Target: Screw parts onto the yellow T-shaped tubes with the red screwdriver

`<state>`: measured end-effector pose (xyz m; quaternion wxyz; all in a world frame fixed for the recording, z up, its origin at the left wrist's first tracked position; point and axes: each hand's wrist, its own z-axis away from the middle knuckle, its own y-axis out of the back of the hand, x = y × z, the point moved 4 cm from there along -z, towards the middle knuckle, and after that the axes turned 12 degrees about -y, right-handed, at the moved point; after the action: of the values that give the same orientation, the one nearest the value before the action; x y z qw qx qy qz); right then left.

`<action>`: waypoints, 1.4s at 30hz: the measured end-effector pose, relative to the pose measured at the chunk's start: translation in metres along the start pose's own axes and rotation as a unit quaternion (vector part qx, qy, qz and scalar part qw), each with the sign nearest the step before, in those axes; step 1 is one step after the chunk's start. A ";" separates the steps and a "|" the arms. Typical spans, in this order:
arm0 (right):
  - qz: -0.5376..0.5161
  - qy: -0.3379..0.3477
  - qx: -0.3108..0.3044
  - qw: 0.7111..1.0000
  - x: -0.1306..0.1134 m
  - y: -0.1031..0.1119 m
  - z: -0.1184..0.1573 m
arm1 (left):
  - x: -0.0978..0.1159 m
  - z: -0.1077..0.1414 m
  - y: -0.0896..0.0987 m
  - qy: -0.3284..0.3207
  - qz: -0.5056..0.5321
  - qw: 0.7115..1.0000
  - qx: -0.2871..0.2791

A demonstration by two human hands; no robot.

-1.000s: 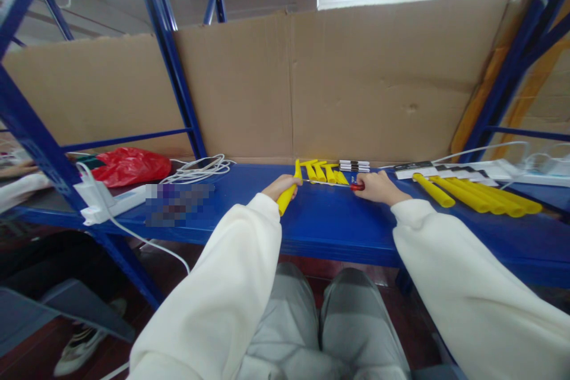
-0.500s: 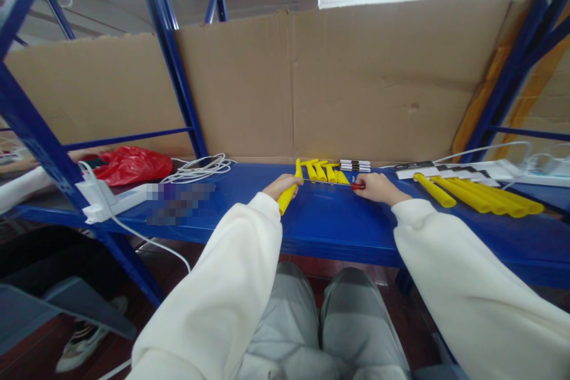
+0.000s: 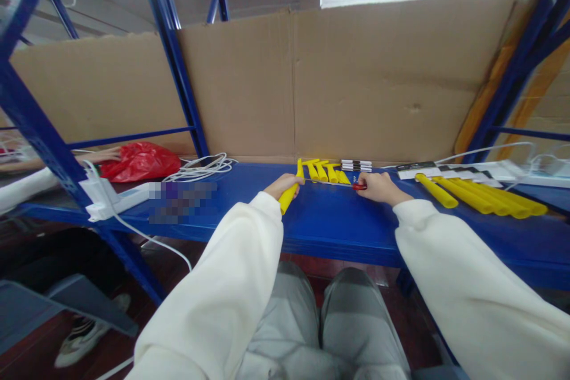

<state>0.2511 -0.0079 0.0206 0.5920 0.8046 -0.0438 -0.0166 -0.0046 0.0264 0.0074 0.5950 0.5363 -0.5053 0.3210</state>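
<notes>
My left hand [image 3: 285, 185] is closed around a yellow tube [image 3: 289, 199], whose lower end slants out toward me and whose narrower top pokes up behind the fingers. My right hand [image 3: 378, 187] grips a small red tool [image 3: 360, 186], mostly covered by the fingers. A thin straight strip or shaft [image 3: 332, 183] runs between the red tool and the tube; its exact kind is too small to tell. Just behind it lie several yellow T-shaped pieces [image 3: 332, 172]. Beside them is a stack of black-and-white pieces [image 3: 356, 165].
Several long yellow tubes [image 3: 485, 199] lie on the right of the blue shelf [image 3: 338, 225]. White power strips [image 3: 120, 196] and coiled cable [image 3: 200, 166] are at left, near a red plastic bag [image 3: 142, 161] touched by another person's hand [image 3: 104, 155]. Cardboard [image 3: 240, 89] stands behind.
Both my hands keep nearly the same places, still holding the tube and the red tool. At far left, the other person's hand and the red bag have shifted slightly right.
</notes>
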 end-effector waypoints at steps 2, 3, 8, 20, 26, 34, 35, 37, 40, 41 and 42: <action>-0.003 -0.004 0.010 1.000 0.001 0.000 -0.001 | 0.001 0.001 0.000 -0.002 0.002 1.000 -0.001; -0.004 -0.006 0.009 1.000 0.001 0.000 -0.001 | 0.001 0.001 0.000 -0.003 0.003 1.000 0.000; 0.002 -0.008 -0.004 1.000 0.000 -0.001 0.001 | -0.001 0.000 0.000 -0.003 0.002 1.000 0.003; -0.014 0.012 0.021 1.000 0.004 -0.004 -0.003 | 0.002 0.003 0.000 -0.011 0.009 1.000 -0.005; -0.006 0.014 0.024 1.000 0.001 -0.003 -0.001 | 0.000 -0.001 0.002 -0.006 -0.005 1.000 -0.001; 0.012 0.013 0.015 1.000 0.003 -0.002 -0.002 | 0.002 0.002 0.000 -0.014 0.000 1.000 0.005; 0.012 0.009 0.014 1.000 0.003 -0.002 -0.001 | 0.001 0.002 0.000 -0.013 0.000 1.000 0.005; 0.009 0.008 0.018 1.000 0.002 -0.001 -0.001 | 0.001 0.002 0.001 -0.011 0.001 1.000 0.005; 0.005 0.018 0.021 1.000 0.000 -0.001 0.001 | 0.001 0.003 0.001 -0.011 0.000 1.000 0.005; 0.007 0.022 0.021 1.000 0.000 -0.001 0.001 | 0.001 0.003 0.001 -0.011 -0.001 1.000 0.006; 0.011 0.027 0.020 0.999 0.000 -0.001 0.001 | 0.002 0.003 0.001 -0.011 -0.002 1.000 0.006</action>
<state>0.2507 -0.0088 0.0194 0.5772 0.8157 -0.0370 0.0123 -0.0055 0.0237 0.0090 0.5867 0.5440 -0.5095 0.3167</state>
